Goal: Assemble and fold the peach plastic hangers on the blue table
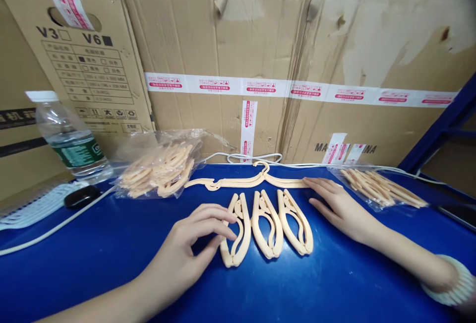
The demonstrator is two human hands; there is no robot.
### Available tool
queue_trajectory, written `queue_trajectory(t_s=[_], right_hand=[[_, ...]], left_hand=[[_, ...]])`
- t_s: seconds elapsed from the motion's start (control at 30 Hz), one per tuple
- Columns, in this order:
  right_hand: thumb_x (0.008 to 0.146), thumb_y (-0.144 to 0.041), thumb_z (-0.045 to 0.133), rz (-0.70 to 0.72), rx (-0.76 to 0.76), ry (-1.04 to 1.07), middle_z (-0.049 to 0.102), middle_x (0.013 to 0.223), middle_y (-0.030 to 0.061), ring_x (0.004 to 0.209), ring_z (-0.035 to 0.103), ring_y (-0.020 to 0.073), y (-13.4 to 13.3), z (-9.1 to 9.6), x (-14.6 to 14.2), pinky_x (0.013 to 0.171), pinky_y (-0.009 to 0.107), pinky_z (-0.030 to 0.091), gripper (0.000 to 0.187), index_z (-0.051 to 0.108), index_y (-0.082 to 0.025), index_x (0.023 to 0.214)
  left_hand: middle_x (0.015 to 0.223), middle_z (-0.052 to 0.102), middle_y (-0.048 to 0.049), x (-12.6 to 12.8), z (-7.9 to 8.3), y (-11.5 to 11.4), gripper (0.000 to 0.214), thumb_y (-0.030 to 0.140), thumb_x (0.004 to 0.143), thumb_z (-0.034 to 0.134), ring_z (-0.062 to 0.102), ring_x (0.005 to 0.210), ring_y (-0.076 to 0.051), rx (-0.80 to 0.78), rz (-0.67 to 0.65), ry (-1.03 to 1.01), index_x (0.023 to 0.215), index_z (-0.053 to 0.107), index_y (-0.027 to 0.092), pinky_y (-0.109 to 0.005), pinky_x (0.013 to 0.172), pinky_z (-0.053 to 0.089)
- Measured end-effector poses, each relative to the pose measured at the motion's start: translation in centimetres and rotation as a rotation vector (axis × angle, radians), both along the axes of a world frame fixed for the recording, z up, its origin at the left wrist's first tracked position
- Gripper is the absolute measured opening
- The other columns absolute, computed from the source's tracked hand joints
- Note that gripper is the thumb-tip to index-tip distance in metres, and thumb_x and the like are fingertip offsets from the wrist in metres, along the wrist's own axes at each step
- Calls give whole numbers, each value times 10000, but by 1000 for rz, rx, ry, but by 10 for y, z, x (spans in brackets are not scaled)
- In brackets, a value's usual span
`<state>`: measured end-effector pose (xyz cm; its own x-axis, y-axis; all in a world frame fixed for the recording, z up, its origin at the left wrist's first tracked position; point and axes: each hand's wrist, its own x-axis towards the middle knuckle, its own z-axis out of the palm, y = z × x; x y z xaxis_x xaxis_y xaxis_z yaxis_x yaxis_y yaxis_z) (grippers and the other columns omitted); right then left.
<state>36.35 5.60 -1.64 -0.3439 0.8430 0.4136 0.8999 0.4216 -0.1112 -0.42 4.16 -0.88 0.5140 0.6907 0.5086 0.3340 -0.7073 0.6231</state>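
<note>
Three folded cream plastic hangers lie in a row on the blue table: a left one (245,236), a middle one (275,236) and a right one (307,236). Behind them an unfolded hanger (243,182) is spread flat, its hook toward the boxes. My left hand (193,236) is curved, thumb apart from the fingers, its fingertips over the left folded hanger's edge; whether they touch it I cannot tell. My right hand (338,209) lies with fingers stretched out at the unfolded hanger's right arm, partly covering that end. Neither hand grips anything.
A clear bag of hanger parts (159,164) lies at the back left, another bag of parts (383,186) at the back right. A water bottle (72,137), a black oval object (82,196) and a white cable (55,231) are left. Cardboard boxes (223,40) wall the back.
</note>
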Motion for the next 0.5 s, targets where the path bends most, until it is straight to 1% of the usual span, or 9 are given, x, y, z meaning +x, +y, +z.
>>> queue_trajectory(t_s=[0.1, 0.2, 0.27, 0.4, 0.5], right_hand=[[1013, -354, 371, 1, -21, -30, 573, 1360, 170, 1267, 516, 313, 5, -4, 7, 1071, 552, 409, 439, 530, -155, 1370], [1011, -346, 390, 14, -2, -16, 630, 1258, 155, 1186, 558, 306, 5, -4, 9, 1031, 543, 439, 406, 576, -167, 1325], [1009, -340, 409, 29, 15, 6, 650, 1210, 145, 1143, 566, 307, 4, -3, 9, 1002, 539, 455, 379, 606, -175, 1287], [1002, -331, 445, 44, 32, 55, 673, 1139, 130, 1073, 577, 301, 4, -1, 8, 948, 514, 484, 325, 657, -185, 1200], [997, -316, 445, 50, 32, 99, 676, 1080, 123, 1047, 586, 294, 5, -2, 7, 926, 489, 499, 300, 677, -191, 1141]], left_hand=[[1039, 739, -48, 0, 0, 3, 224, 161, 883, 546, 709, 956, -195, -204, 45, -67, 811, 747, 230, -302, 844, 582], [985, 761, -37, 2, -1, 2, 143, 204, 847, 618, 728, 925, -193, -348, 67, -135, 812, 755, 225, -271, 830, 599], [948, 773, -23, 3, -1, 1, 115, 213, 827, 646, 734, 921, -195, -368, 83, -155, 826, 759, 230, -265, 842, 602], [933, 782, -10, 3, 0, -1, 136, 210, 831, 627, 743, 914, -203, -314, 86, -114, 824, 760, 239, -263, 826, 611], [945, 785, -6, 2, -1, 1, 146, 206, 830, 621, 745, 925, -204, -297, 94, -95, 828, 762, 245, -263, 842, 609]])
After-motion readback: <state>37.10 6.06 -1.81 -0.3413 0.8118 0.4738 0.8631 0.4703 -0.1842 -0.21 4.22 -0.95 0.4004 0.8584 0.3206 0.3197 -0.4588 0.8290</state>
